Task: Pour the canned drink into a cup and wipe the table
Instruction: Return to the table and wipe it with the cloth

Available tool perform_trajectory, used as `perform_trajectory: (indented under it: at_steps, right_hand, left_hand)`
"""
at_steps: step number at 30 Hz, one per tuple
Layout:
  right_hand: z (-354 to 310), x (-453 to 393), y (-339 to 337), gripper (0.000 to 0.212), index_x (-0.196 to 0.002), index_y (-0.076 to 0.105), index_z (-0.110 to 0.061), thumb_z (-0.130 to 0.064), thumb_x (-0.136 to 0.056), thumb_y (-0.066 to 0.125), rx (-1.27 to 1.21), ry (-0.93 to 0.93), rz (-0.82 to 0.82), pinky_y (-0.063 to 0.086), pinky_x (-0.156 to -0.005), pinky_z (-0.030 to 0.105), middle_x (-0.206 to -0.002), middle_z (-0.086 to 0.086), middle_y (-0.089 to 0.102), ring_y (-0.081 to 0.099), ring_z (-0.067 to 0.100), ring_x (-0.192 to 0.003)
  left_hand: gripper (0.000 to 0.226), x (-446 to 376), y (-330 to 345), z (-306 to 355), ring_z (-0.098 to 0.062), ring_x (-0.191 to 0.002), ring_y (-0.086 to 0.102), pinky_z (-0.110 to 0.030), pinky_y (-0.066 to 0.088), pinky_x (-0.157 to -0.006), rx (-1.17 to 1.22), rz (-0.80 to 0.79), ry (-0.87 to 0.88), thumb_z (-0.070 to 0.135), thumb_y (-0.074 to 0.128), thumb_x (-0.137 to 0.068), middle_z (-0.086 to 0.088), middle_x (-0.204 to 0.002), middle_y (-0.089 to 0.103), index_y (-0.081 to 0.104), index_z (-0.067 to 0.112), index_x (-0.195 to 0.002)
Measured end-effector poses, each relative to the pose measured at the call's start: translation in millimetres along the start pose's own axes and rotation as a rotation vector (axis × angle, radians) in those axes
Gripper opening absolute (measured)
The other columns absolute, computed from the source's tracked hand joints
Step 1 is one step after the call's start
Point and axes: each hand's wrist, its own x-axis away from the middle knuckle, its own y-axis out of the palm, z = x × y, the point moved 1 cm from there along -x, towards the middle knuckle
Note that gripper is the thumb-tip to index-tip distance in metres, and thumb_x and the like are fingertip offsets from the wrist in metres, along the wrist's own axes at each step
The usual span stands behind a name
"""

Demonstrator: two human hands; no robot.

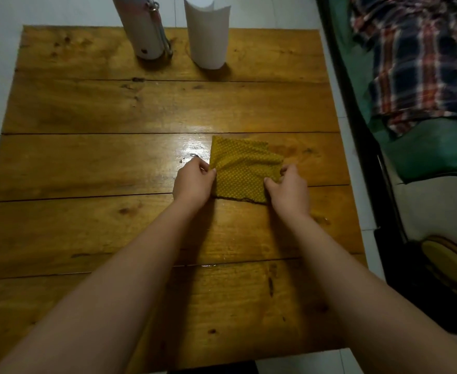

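Head view: the yellow dotted cloth (pixel 245 171) lies folded on the wooden desk (pixel 87 163), right of centre. The left hand (pixel 193 182) pinches its left edge, the right hand (pixel 288 191) its right edge, each grip closed on fabric. A white cup (pixel 208 36) stands at the far edge

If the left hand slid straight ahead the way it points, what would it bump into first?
Probably the white cup at the table's far edge. The left hand, gripping the yellow cloth, points up the bare wooden table. Its exact line is hard to judge.
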Motion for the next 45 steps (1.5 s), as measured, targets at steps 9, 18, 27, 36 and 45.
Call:
perform_trajectory:
  at_steps: [9,18,27,36,45]
  right_hand:
    - [-16.4,4.2,1.2,0.040,-0.134,0.042,-0.011,-0.021,-0.095,0.045,0.265,-0.505,0.040,0.036,-0.097,0.033,-0.130,0.009,0.047,0.038,0.022,-0.122]
    - [-31.3,-1.8,34.3,0.049,-0.143,0.028,-0.021,-0.034,-0.097,0.036,0.662,-0.569,0.067,0.021,-0.108,0.043,-0.150,0.009,0.029,0.021,0.027,-0.138]
    - [-30.9,-3.7,62.1,0.056,-0.147,0.001,-0.033,-0.049,-0.097,0.019,0.619,-0.448,-0.044,0.001,-0.110,0.059,-0.157,0.003,-0.007,-0.011,0.031,-0.142]
    - [-29.5,34.1,77.0,0.055,-0.146,-0.001,-0.033,-0.048,-0.097,0.019,0.617,-0.518,-0.099,-0.001,-0.111,0.058,-0.157,0.003,-0.008,-0.012,0.030,-0.142]
    - [-6.2,77.4,80.5,0.052,-0.145,-0.006,-0.036,-0.043,-0.099,0.017,0.645,-0.495,-0.158,-0.001,-0.113,0.051,-0.156,0.000,-0.013,-0.016,0.028,-0.142]
  left_hand:
    - [0.039,19.5,-32.6,-29.0,-0.027,-0.127,0.037,-0.040,0.028,-0.105,-0.545,0.110,0.306,0.026,0.049,-0.093,-0.010,-0.136,0.046,0.048,0.013,-0.130]
    - [0.052,34.7,-54.5,-89.9,-0.025,-0.145,0.007,-0.043,0.005,-0.117,-0.698,0.054,0.279,0.038,0.034,-0.098,-0.006,-0.157,0.015,0.023,0.025,-0.146]
    - [0.051,46.5,-61.1,-107.5,-0.023,-0.145,0.005,-0.048,0.006,-0.115,-0.696,0.077,0.248,0.039,0.033,-0.097,-0.004,-0.157,0.013,0.022,0.029,-0.146]
    - [0.050,64.5,-74.6,-126.4,-0.024,-0.145,0.005,-0.049,0.011,-0.115,-0.752,0.092,0.165,0.037,0.029,-0.098,-0.004,-0.158,0.008,0.017,0.031,-0.147]
    - [0.052,86.3,-71.7,-129.1,-0.025,-0.146,0.002,-0.044,0.009,-0.116,-0.743,0.043,0.154,0.035,0.026,-0.099,-0.007,-0.158,0.005,0.011,0.028,-0.148]
